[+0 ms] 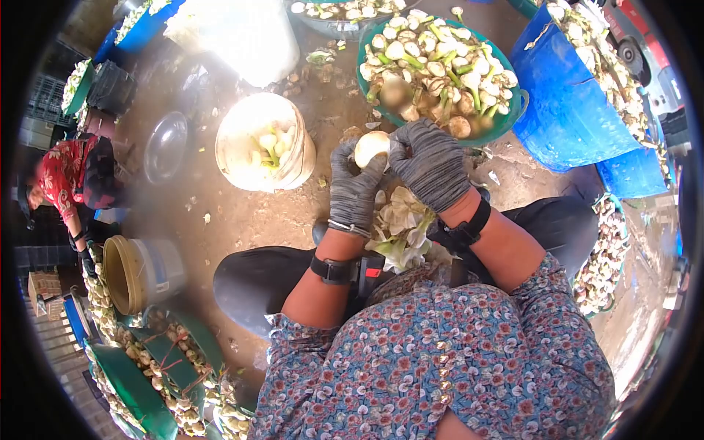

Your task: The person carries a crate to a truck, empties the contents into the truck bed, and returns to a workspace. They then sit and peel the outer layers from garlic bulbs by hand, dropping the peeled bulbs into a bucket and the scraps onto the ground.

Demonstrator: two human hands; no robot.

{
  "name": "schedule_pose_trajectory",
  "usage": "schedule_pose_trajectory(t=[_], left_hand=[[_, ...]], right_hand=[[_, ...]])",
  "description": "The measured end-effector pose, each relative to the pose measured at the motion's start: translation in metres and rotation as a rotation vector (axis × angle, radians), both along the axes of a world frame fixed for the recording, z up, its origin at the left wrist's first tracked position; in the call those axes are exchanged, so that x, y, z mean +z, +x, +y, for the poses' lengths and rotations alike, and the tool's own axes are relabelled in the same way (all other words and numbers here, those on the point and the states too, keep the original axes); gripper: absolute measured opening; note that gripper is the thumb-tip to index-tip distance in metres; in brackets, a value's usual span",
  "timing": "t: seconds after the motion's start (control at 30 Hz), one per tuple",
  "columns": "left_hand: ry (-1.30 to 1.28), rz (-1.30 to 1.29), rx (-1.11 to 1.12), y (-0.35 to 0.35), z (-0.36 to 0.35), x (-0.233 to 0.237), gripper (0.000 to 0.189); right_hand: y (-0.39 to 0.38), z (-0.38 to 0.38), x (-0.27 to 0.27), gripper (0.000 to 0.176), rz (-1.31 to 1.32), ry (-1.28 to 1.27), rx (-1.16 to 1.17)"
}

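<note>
A pale, round, onion-like bulb (372, 149) is pinched between the thumb and fingers of my left hand (352, 183), which wears a grey striped glove. My right hand (434, 163), gloved the same way, is closed against the bulb's right side; what its curled fingers hold is hidden. Below the hands, between my legs, lies a pile of pale leafy peelings (402, 227). Just beyond my right hand stands a green tub (518, 110) heaped with similar bulbs, some with green stems. A white bucket (302, 158) with a few bulbs inside stands ahead of my left hand.
Blue bins (565, 95) full of bulbs stand at the right. On the left, another person in a red patterned top (62, 172) bends near an overturned-looking pale bucket (158, 271) and green crates (139, 389) of bulbs. A clear round lid or basin (166, 147) lies on the floor.
</note>
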State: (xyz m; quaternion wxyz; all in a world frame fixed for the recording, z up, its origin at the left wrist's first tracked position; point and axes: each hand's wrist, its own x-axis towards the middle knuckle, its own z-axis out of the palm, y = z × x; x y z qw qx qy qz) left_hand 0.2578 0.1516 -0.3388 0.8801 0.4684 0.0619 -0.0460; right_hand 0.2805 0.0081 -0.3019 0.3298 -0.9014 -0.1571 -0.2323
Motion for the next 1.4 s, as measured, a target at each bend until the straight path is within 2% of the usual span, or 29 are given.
schedule_pose_trajectory(t=[0.03, 0.13, 0.2, 0.27, 0.3, 0.33, 0.37, 0.4, 0.43, 0.5, 0.53, 0.6, 0.7, 0.73, 0.8, 0.83, 0.87, 0.93, 0.97, 1.0, 1.1, 1.13, 1.2, 1.23, 1.3, 1.37, 1.4], left_hand=[[-0.071, -0.004, -0.024, -0.002, 0.002, 0.003, 0.050], [-0.221, -0.025, -0.129, -0.003, 0.014, 0.016, 0.050], [-0.256, -0.056, -0.176, -0.008, 0.019, 0.030, 0.051], [-0.357, -0.028, -0.224, -0.011, 0.030, 0.026, 0.051], [-0.411, -0.017, -0.259, -0.010, 0.032, 0.022, 0.051], [-0.383, 0.016, -0.234, -0.009, 0.032, 0.019, 0.050], [-0.038, -0.114, -0.200, -0.010, 0.034, 0.017, 0.050], [0.309, -0.238, -0.167, -0.011, 0.035, 0.016, 0.049], [0.331, -0.228, -0.176, -0.010, 0.034, 0.015, 0.049], [0.375, -0.209, -0.195, -0.008, 0.031, 0.014, 0.047], [0.457, -0.207, -0.223, -0.008, 0.032, 0.021, 0.047], [0.290, -0.126, -0.289, -0.007, 0.029, 0.020, 0.047], [0.099, -0.138, -0.359, -0.006, 0.024, 0.021, 0.046], [0.072, -0.117, -0.355, -0.007, 0.021, 0.019, 0.049], [-0.009, -0.064, -0.322, -0.011, 0.022, 0.015, 0.054], [-0.051, -0.031, -0.298, -0.016, 0.022, 0.011, 0.057], [0.005, -0.139, -0.327, -0.009, 0.015, -0.018, 0.060], [0.041, -0.145, -0.354, -0.007, 0.017, -0.022, 0.065], [0.019, -0.039, -0.334, -0.011, 0.019, -0.007, 0.066], [-0.085, -0.053, -0.469, 0.000, 0.021, -0.025, 0.066], [0.098, -0.188, -0.441, -0.006, 0.028, -0.019, 0.068], [0.163, -0.237, -0.432, -0.006, 0.031, -0.014, 0.068], [0.287, -0.326, -0.409, -0.008, 0.037, -0.008, 0.070], [0.275, -0.265, -0.457, -0.008, 0.037, -0.009, 0.069], [0.254, -0.140, -0.546, -0.007, 0.035, -0.010, 0.068], [0.330, -0.035, -0.536, -0.011, 0.034, -0.006, 0.066], [0.370, 0.005, -0.531, -0.013, 0.035, -0.004, 0.064]], right_hand=[[0.001, 0.000, -0.001, 0.012, 0.009, 0.047, 0.000], [0.007, -0.009, 0.001, 0.013, 0.388, 0.309, -0.081], [0.029, -0.048, -0.030, 0.024, 0.490, 0.130, -0.057], [0.049, -0.085, -0.058, 0.032, 0.473, -0.116, -0.047], [0.053, -0.091, -0.055, 0.032, 0.490, -0.092, -0.117], [0.056, -0.098, -0.053, 0.033, 0.507, -0.065, -0.187], [0.052, -0.095, -0.037, 0.030, 0.611, 0.147, -0.314], [0.045, -0.089, -0.025, 0.030, 0.545, 0.191, -0.349], [0.038, -0.083, -0.014, 0.030, 0.476, 0.232, -0.383], [0.017, -0.062, 0.000, 0.035, 0.017, -0.029, -0.254], [0.009, -0.053, 0.011, 0.035, -0.039, -0.084, -0.082], [-0.003, -0.038, 0.035, 0.035, -0.164, -0.183, 0.269], [-0.012, -0.026, 0.038, 0.031, -0.146, -0.180, 0.394], [-0.016, -0.021, 0.047, 0.031, 0.095, -0.188, 0.365], [-0.020, -0.005, 0.060, 0.031, -0.017, -0.174, 0.434], [-0.020, -0.009, 0.044, 0.029, -0.118, -0.276, 0.390], [-0.019, -0.013, 0.030, 0.027, -0.061, -0.223, 0.342], [-0.018, -0.025, 0.000, 0.022, 0.002, -0.218, 0.217], [-0.018, -0.015, 0.013, 0.020, 0.052, -0.136, 0.256], [-0.018, -0.006, 0.025, 0.017, 0.102, -0.052, 0.292], [-0.004, -0.021, -0.014, 0.014, 0.386, 0.190, 0.292], [0.003, -0.014, -0.015, 0.012, 0.356, 0.079, 0.222], [0.003, -0.010, -0.008, 0.012, 0.424, 0.201, 0.263], [-0.004, -0.013, -0.007, 0.012, 0.470, 0.254, 0.275], [-0.015, -0.008, 0.003, 0.014, 0.261, 0.130, 0.290], [-0.023, -0.001, 0.019, 0.015, -0.027, -0.129, 0.376], [-0.028, 0.004, 0.026, 0.016, 0.013, -0.045, 0.380]])
